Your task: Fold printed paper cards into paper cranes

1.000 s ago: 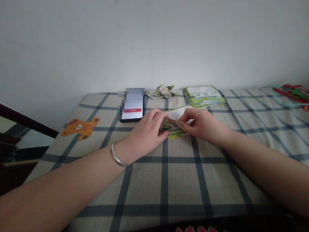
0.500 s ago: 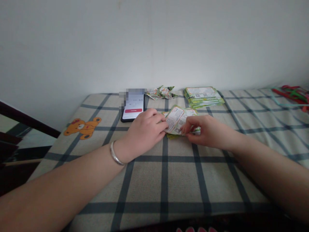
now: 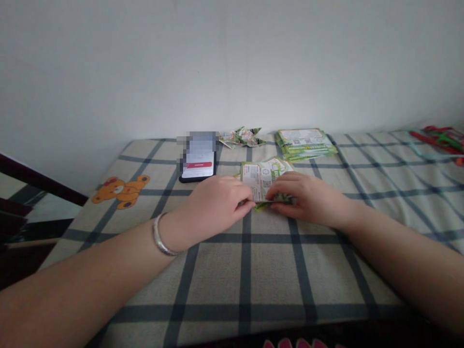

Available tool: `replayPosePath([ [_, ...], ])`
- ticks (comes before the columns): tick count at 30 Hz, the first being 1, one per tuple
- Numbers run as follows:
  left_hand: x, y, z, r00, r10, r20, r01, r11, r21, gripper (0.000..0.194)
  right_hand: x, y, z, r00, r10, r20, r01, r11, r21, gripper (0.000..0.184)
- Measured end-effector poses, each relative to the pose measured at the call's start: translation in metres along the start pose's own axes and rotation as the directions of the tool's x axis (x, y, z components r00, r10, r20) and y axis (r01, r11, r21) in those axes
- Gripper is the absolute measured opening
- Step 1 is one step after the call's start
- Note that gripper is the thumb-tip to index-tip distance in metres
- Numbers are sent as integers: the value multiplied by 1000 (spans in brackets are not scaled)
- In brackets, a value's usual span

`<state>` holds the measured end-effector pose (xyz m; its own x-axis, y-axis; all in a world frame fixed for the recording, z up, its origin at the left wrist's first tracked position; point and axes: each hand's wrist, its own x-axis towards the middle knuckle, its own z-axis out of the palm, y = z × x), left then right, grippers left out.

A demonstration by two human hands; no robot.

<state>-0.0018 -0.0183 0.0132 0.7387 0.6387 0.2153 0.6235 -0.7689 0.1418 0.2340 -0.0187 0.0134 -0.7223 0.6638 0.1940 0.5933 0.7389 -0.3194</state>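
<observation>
A printed green-and-white paper sheet (image 3: 260, 178) lies between my hands, over other green-edged papers on the checked cloth. My left hand (image 3: 223, 195) pinches its near left edge between thumb and fingers. On the near right side my right hand (image 3: 299, 193) has its thumb below and fingers above, gripping the same sheet. The near edge looks bent up or folded, and parts of it are hidden by my fingers. Farther back lies a stack of similar printed sheets (image 3: 306, 142). Several folded paper pieces with pointed corners (image 3: 242, 137) sit left of that stack.
A phone (image 3: 198, 162) with a lit screen lies left of the folded pieces. An orange bear figure (image 3: 121, 191) is on the checked cloth (image 3: 271, 270) at left. Red and green items (image 3: 440, 140) lie at the far right. A wall (image 3: 232, 63) rises behind.
The sheet has turned to lie straighter before me. My right fingers have shifted along its near edge, and my left hand has moved slightly nearer, now pinching that edge.
</observation>
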Motion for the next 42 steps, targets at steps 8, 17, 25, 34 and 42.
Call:
replayPosePath([
  [8,0,0,-1,997,70,-12,-71,992,-101,25,1,2,4,998,-63,7,63,997,-41,12],
  [17,1,-9,5,998,25,-49,-23,999,31,24,-2,-2,-3,995,-88,40,90,993,-74,8],
  [25,-1,-15,12,998,-5,-60,9,997,71,34,-1,0,-5,988,-136,69,131,989,67,8],
  [34,0,-17,15,996,4,-86,1,998,60,30,0,-1,-10,972,-195,128,174,972,159,8],
  [42,3,-21,6,1000,20,-18,-19,999,48,30,-3,-2,3,993,115,25,-117,987,111,13],
])
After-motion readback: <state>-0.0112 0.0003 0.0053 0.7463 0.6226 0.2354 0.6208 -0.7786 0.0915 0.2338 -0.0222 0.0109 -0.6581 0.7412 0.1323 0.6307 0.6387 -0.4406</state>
